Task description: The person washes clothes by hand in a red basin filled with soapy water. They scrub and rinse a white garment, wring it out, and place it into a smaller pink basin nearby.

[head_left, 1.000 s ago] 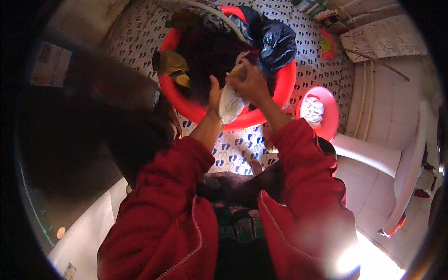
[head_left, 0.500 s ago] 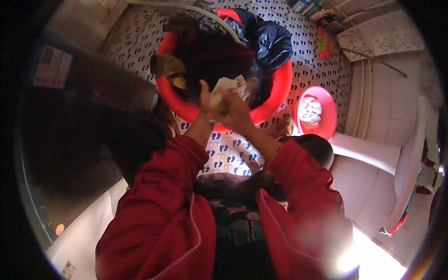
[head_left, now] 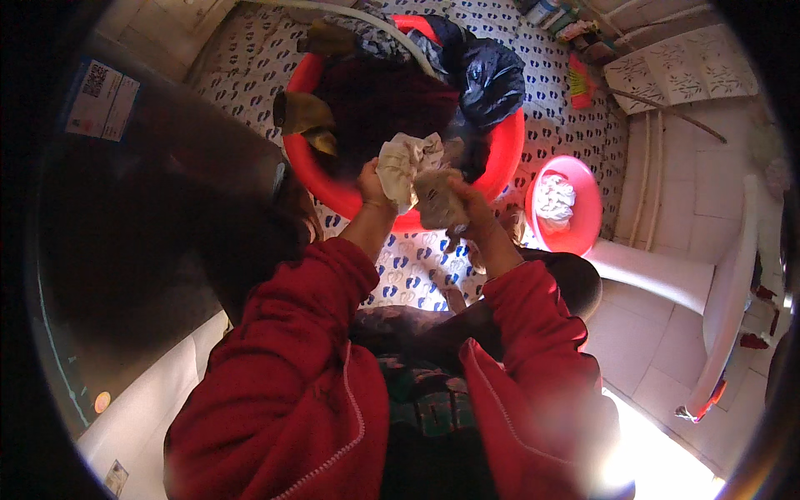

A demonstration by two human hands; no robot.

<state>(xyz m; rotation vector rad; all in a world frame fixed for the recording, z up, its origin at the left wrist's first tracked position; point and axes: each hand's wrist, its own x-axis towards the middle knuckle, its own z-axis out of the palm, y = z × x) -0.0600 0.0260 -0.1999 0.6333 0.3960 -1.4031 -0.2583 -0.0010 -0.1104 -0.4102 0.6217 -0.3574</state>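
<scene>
Over the near rim of a large red tub [head_left: 506,154], both my hands hold a crumpled cream cloth [head_left: 402,165]. My left hand [head_left: 375,185] is closed on its left side. The fingers of my right hand [head_left: 477,212] are wrapped round a bunched, greyer-beige part [head_left: 439,198]. I cannot tell whether this is the same piece of cloth or a second one. Dark maroon fabric [head_left: 383,104] fills much of the tub, with an olive-brown cloth [head_left: 307,117] draped over its left rim.
A black plastic bag [head_left: 492,79] lies at the tub's far right, and a pale hose [head_left: 392,35] arches over its far side. To the right, a pink basin [head_left: 590,208] holds white cloth [head_left: 553,198], beside a white pedestal [head_left: 658,271]. A dark cabinet-like surface [head_left: 150,208] stands at left.
My hands were close together, wringing or bunching the cloth; now they are farther apart, the right one shifted right and the cloth spread more open between them.
</scene>
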